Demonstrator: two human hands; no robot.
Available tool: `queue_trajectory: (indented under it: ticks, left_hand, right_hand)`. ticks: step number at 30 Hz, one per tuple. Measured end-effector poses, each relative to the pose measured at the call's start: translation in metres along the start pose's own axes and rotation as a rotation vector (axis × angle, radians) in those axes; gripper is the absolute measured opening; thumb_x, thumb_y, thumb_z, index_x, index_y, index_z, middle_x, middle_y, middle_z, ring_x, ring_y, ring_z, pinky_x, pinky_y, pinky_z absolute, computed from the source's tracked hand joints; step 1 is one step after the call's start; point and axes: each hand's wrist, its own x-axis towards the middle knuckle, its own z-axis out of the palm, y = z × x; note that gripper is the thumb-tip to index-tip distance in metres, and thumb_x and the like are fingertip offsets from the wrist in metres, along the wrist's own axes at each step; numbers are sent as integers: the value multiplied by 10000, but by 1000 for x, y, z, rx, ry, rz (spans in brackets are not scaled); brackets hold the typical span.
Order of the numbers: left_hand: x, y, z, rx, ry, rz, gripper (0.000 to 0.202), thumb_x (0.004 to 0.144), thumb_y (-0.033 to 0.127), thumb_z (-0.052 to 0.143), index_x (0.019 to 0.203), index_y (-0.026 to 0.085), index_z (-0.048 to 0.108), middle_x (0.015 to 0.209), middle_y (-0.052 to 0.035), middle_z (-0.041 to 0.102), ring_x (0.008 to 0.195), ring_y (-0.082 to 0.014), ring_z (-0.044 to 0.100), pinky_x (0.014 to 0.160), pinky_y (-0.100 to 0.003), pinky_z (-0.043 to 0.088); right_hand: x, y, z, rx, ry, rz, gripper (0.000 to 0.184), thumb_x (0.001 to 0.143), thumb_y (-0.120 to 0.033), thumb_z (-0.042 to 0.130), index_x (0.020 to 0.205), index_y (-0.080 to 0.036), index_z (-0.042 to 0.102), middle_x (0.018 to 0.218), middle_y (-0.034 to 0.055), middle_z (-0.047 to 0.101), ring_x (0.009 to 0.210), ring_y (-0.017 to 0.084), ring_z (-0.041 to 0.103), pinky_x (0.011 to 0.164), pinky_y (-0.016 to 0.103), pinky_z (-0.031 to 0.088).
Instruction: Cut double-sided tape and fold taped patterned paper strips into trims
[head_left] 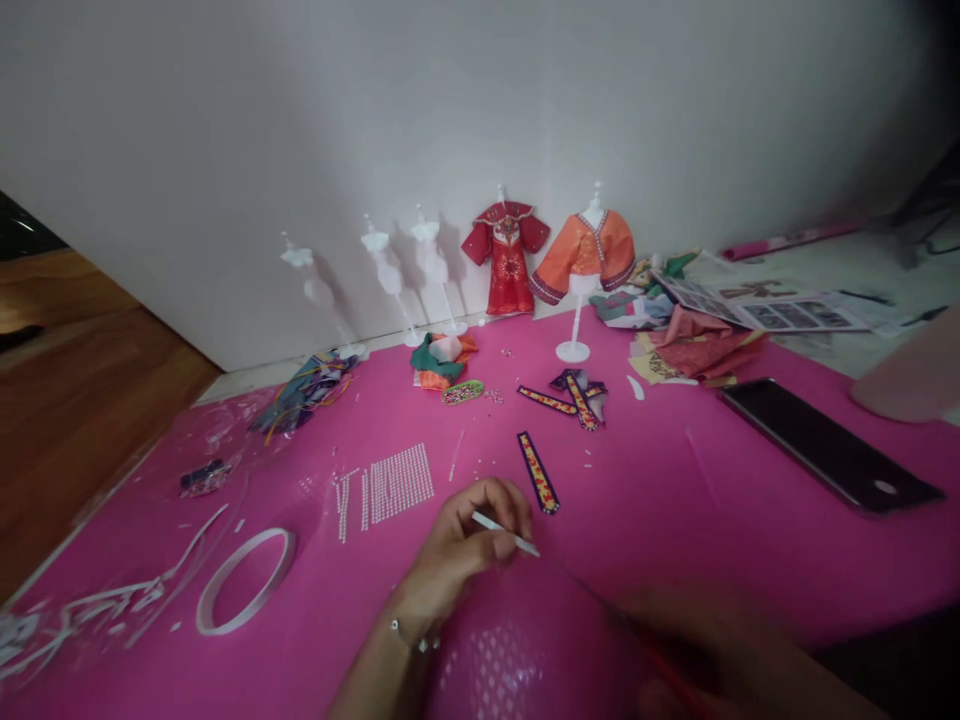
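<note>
My left hand (pixel 466 545) pinches a thin white strip (pixel 504 533) between thumb and fingers, above a shiny pink piece of fabric (pixel 517 650) near the front edge. My right hand (pixel 697 650) is at the lower right, smeared by motion, and its fingers do not show; something red and thin (pixel 667 670) lies by it. A decorated trim strip (pixel 538 472) lies just beyond my left hand. A sheet of small white gems (pixel 396 485) lies to the left of it.
A roll of clear tape (pixel 244 580) sits at the left on the pink mat (pixel 675 480). Bare white mannequins (pixel 390 270) and two dressed ones (pixel 510 255) stand along the wall. A dark phone (pixel 829 442), fabric scraps (pixel 701 345) and leaflets (pixel 757 305) lie at the right.
</note>
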Motion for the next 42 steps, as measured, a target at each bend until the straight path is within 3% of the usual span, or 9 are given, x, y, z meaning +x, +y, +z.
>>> queue_trajectory:
  ticks: [5,9,13,16,18,24,29,33,42]
  left_hand:
    - [-1,0,2,-90,2,-13,208,778,309,709,765,168,558,785,-23,579,595,-98,470,516,-203,347]
    - [0,-2,5,-138,-27,-38,197,763,313,683,787,152,572,790,-33,568,587,-98,482,512,-205,361]
    - [0,-5,10,-184,-109,-85,175,748,237,688,827,165,550,823,-26,545,638,-115,524,531,-211,386]
    - [-1,-4,13,-122,-135,-111,183,802,252,694,834,171,533,856,-25,524,677,-119,527,569,-224,401]
    - [-1,-3,15,-66,-137,-128,195,832,284,688,841,172,528,858,-26,516,697,-126,525,591,-236,400]
    - [-1,-7,15,-101,-187,-111,212,861,352,637,834,168,536,823,-34,502,746,-160,495,640,-269,405]
    - [-2,-10,17,-155,-140,-130,211,882,360,578,829,157,558,809,-49,527,749,-170,508,636,-268,416]
    - [-3,-8,20,-147,-99,-143,176,874,321,599,817,160,558,805,-40,551,690,-143,505,634,-258,411]
    - [-4,-5,19,-26,-57,-178,267,816,392,704,797,162,569,805,-30,565,721,-152,504,657,-267,380]
  right_hand:
    - [-11,19,-10,174,-54,-27,293,758,-388,673,1033,-314,739,878,48,744,772,274,675,673,331,533]
    - [-16,28,-9,387,33,40,483,790,-545,654,1209,-303,658,1011,73,727,853,285,682,705,354,549]
    - [0,18,0,521,121,-6,414,746,-398,738,1128,-254,671,1081,82,702,948,264,664,833,372,533]
    - [19,7,8,600,290,-8,300,726,-256,710,1022,-228,670,984,54,702,847,206,656,769,321,531]
    - [29,1,13,628,315,-20,307,761,-228,669,1067,-221,638,976,48,694,863,197,655,764,304,529]
    - [45,-17,15,671,233,-164,226,751,-208,677,971,-225,626,871,16,674,831,194,651,760,315,520]
    - [45,-29,13,680,189,-133,160,753,-278,691,884,-231,612,804,2,648,787,194,643,700,310,515]
    - [46,-28,14,666,200,-121,164,728,-232,705,854,-228,600,794,-6,638,783,184,630,690,295,504]
    - [46,-30,11,686,175,-126,198,729,-286,712,898,-226,627,819,4,657,773,188,640,683,302,508]
